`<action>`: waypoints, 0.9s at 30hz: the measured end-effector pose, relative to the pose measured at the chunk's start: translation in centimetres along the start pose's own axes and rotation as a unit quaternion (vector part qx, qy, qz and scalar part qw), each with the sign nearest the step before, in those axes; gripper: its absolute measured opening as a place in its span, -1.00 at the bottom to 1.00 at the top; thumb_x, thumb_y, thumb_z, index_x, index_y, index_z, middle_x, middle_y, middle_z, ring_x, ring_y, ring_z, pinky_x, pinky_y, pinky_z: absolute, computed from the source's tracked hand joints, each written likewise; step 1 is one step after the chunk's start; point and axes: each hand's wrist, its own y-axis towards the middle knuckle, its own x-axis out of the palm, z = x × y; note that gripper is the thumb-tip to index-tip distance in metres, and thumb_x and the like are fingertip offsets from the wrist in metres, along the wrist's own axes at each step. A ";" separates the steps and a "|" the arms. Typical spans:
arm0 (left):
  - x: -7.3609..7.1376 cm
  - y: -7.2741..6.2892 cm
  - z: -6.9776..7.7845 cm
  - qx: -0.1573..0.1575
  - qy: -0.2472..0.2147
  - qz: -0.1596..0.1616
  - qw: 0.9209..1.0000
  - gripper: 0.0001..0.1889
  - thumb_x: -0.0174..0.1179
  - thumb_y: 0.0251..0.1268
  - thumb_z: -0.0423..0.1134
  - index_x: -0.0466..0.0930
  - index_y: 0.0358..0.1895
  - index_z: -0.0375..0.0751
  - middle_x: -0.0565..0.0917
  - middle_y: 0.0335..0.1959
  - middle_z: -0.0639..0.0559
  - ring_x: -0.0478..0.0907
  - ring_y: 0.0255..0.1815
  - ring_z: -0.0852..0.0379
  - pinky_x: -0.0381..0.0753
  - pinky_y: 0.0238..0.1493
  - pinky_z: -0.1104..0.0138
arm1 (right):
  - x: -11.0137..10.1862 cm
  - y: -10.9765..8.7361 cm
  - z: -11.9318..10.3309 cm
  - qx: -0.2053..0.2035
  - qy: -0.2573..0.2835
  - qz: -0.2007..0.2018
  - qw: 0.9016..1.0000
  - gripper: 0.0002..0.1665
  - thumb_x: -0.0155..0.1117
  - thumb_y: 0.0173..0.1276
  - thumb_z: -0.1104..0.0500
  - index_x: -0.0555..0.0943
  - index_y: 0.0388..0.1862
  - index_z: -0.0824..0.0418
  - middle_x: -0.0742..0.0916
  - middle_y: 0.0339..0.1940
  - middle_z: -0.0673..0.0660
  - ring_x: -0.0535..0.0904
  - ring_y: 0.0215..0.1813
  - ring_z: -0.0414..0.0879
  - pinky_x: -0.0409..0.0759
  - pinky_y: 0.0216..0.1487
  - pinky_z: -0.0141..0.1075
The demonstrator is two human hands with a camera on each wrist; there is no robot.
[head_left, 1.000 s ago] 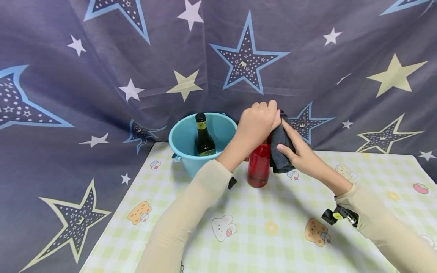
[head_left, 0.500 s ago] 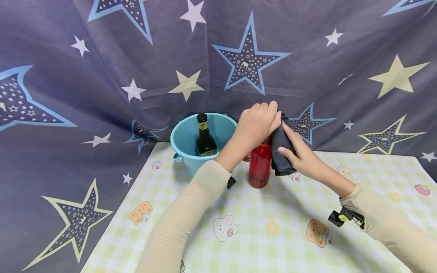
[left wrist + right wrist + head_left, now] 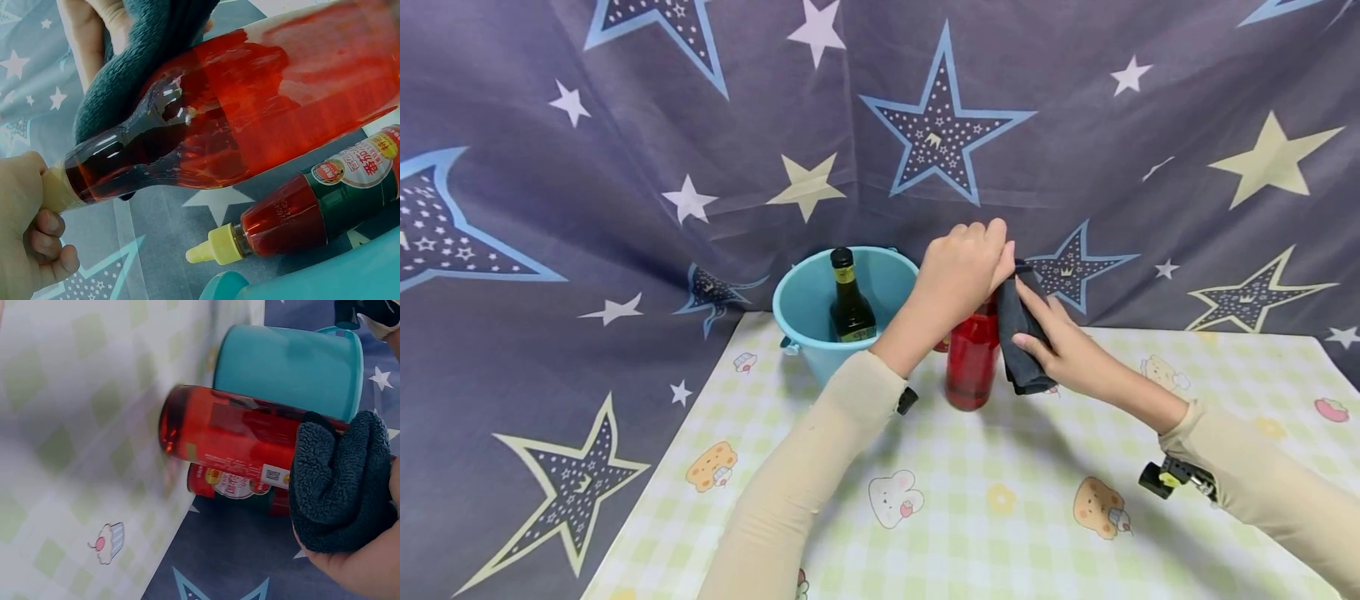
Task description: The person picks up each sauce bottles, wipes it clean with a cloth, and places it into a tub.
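Note:
A tall glass bottle of red liquid (image 3: 972,371) stands upright on the table. My left hand (image 3: 962,271) grips it at the top, with fingers curled round the pale yellow cap (image 3: 61,187). In my right hand (image 3: 1075,354) is a folded dark terry cloth (image 3: 1026,346), pinched between thumb and fingers. The cloth lies along the right side of the bottle, against its neck and shoulder in the left wrist view. From the right wrist view, the cloth (image 3: 337,487) covers the bottle's upper part.
Left of the bottle stands a light blue bucket (image 3: 820,354) with a dark sauce bottle (image 3: 852,315) leaning inside. A ketchup squeeze bottle (image 3: 281,215) with a yellow nozzle is behind the red one. A starry curtain (image 3: 1075,167) hangs at the table's back edge.
My right hand and the cloth have slid slightly down along the bottle's right side. My left hand keeps its hold on the cap, and the bottle stays in place.

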 end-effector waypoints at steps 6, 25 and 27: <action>0.0 -0.1 -0.1 -0.001 -0.010 -0.002 1.000 -0.73 -0.01 0.57 -0.08 0.53 -0.30 -0.13 0.50 -0.65 0.07 0.44 -0.64 0.16 0.40 -0.64 0.42 | 0.3 -0.3 0.2 0.014 -0.017 -0.010 1.000 -0.14 0.04 0.62 0.19 -0.13 0.71 0.11 0.41 0.14 0.47 0.38 -0.11 0.10 0.46 -0.08 -0.02; -0.1 -0.1 -0.1 0.005 0.019 0.006 1.000 -0.71 -0.01 0.58 -0.05 0.54 -0.32 -0.10 0.49 -0.67 0.09 0.42 -0.67 0.18 0.32 -0.64 0.46 | 1.2 -0.8 0.8 0.025 -0.007 -0.018 0.999 -0.12 0.02 0.63 0.18 -0.19 0.72 0.05 0.40 0.20 0.54 0.48 -0.09 0.16 0.48 -0.11 -0.02; -0.1 -0.1 0.0 0.005 0.018 0.001 1.000 -0.71 -0.02 0.58 -0.06 0.54 -0.32 -0.10 0.49 -0.67 0.09 0.42 -0.67 0.19 0.34 -0.64 0.46 | 1.2 -0.9 0.9 0.025 -0.005 -0.019 0.999 -0.11 0.02 0.63 0.18 -0.20 0.72 0.04 0.39 0.21 0.54 0.48 -0.09 0.15 0.48 -0.11 -0.01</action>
